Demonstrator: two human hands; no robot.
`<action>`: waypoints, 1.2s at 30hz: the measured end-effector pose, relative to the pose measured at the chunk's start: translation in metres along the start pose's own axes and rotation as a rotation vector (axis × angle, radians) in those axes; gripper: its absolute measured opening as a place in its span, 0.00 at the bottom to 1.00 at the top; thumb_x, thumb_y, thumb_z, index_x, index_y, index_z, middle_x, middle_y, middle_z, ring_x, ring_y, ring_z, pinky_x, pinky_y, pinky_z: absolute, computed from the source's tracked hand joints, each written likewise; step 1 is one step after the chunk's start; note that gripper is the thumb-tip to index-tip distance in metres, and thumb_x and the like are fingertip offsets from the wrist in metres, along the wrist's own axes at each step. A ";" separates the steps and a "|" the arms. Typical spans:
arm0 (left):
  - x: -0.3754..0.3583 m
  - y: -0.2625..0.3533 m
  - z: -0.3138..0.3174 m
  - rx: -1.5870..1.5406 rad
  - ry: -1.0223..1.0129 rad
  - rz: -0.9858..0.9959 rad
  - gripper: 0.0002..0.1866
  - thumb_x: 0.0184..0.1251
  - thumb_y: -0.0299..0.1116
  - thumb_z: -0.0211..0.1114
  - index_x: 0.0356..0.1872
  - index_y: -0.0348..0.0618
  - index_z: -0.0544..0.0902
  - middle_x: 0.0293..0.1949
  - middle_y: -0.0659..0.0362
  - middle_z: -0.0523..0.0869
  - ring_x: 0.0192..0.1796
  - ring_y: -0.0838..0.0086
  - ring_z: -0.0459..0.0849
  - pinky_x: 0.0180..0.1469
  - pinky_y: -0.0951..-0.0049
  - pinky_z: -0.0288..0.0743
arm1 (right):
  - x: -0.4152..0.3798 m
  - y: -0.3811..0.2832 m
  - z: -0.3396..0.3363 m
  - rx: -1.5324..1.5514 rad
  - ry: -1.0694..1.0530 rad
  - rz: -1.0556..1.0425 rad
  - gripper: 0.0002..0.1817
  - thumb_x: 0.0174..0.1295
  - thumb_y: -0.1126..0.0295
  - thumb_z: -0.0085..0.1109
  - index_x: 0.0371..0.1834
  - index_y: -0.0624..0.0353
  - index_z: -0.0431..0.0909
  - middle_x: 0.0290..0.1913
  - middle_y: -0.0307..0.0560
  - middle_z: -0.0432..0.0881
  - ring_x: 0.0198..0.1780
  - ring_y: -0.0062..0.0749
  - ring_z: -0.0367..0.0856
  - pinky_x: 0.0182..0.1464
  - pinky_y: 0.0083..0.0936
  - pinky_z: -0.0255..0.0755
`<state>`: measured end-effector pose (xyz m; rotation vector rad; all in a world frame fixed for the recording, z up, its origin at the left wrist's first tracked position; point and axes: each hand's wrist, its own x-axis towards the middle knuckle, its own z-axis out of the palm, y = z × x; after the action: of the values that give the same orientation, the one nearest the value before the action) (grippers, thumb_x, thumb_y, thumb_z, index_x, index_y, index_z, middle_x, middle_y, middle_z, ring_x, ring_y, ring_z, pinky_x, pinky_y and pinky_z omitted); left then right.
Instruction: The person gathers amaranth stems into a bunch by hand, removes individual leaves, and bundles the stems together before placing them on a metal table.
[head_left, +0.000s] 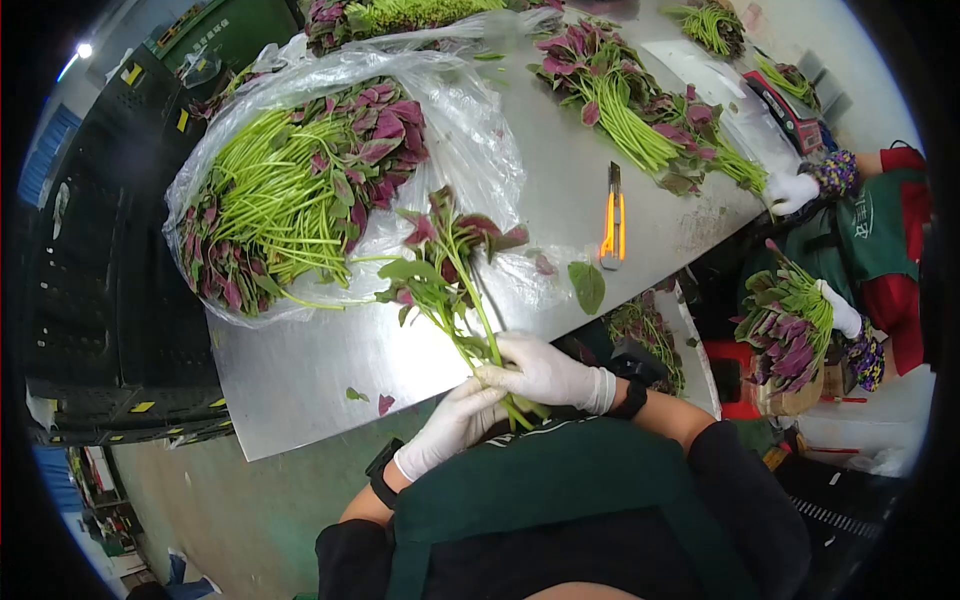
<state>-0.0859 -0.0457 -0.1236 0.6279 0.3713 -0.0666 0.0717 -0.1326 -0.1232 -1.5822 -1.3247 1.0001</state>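
A small bunch of purple-and-green stems (437, 298) is held low over the near edge of the metal table, just in front of the person's apron (540, 470). Its long axis runs away from the body and leans a little left, leaves spread at the far end, bare stem ends toward the apron. The white-gloved left hand (450, 430) and right hand (548, 372) meet around the lower stems, both closed on them (the exact finger grip is partly hidden).

The metal table (300, 385) is shiny, with a bright glare beside the bunch. On it lie a heap of greens (290, 190) in a clear plastic bag (480, 140), a loose leaf (587, 287) and a yellow cutter (613, 225). Black crates (70, 290) stand at left above a green floor (200, 510); at right, a co-worker's gloved hand (840, 308) grips another bunch (790, 325).
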 end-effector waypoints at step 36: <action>0.057 -0.035 -0.038 0.031 0.024 0.218 0.17 0.79 0.41 0.48 0.51 0.35 0.73 0.40 0.55 0.81 0.48 0.64 0.83 0.57 0.62 0.75 | 0.049 -0.005 -0.033 -0.386 -0.025 0.096 0.20 0.62 0.49 0.58 0.38 0.55 0.83 0.30 0.53 0.85 0.34 0.48 0.85 0.40 0.37 0.78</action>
<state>-0.0515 -0.0490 -0.1923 0.6972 0.3237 0.1439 0.1070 -0.0864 -0.1104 -1.9407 -1.5383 0.8578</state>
